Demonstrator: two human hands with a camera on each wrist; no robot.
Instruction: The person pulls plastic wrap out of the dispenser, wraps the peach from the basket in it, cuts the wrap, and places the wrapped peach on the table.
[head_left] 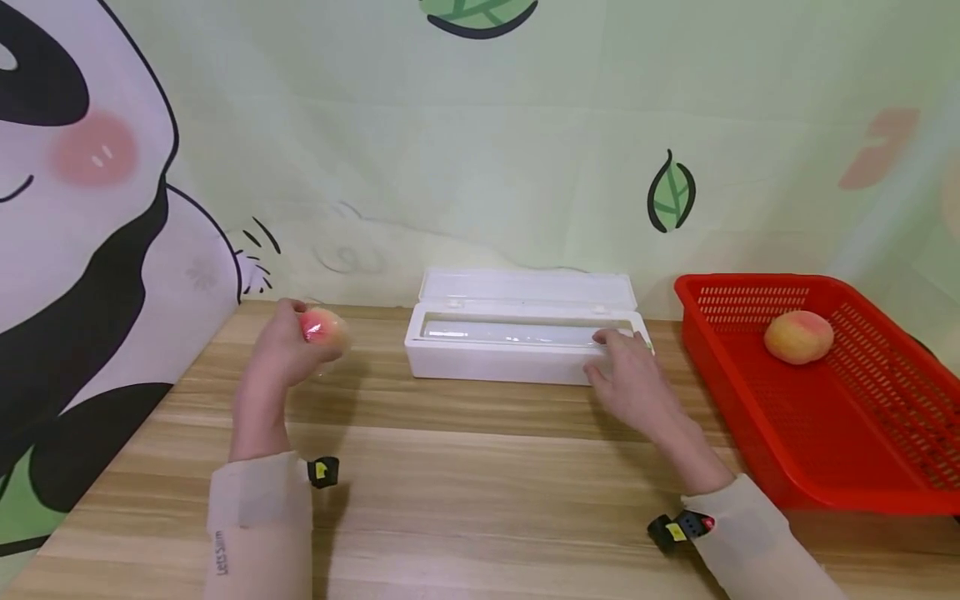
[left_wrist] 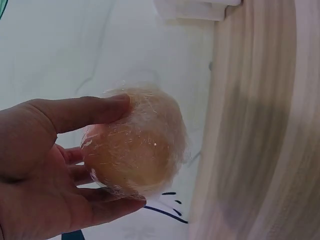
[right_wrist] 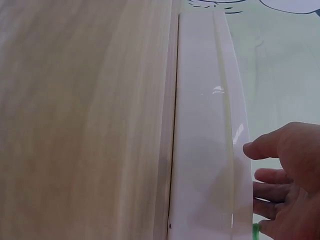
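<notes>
My left hand (head_left: pixel 288 343) holds a peach (head_left: pixel 324 327) up above the left of the table, with thumb on one side and fingers on the other. Crinkled clear cling film wraps this peach (left_wrist: pixel 137 145), as the left wrist view shows. In the middle stands a white cling film dispenser (head_left: pixel 495 365), its lid (head_left: pixel 525 289) raised at the back and a long white roll inside. Over its right end is my right hand (head_left: pixel 633 375), fingers spread and relaxed, thumb close to the front edge. From the right wrist, the thumb tip overlaps the dispenser's edge (right_wrist: pixel 242 165).
A red plastic basket (head_left: pixel 738 417) with perforated walls stands at the right, holding a second peach (head_left: pixel 799 337). The wood-grain table (head_left: pixel 480 500) meets a printed cloth backdrop (head_left: pixel 495 150) behind the dispenser.
</notes>
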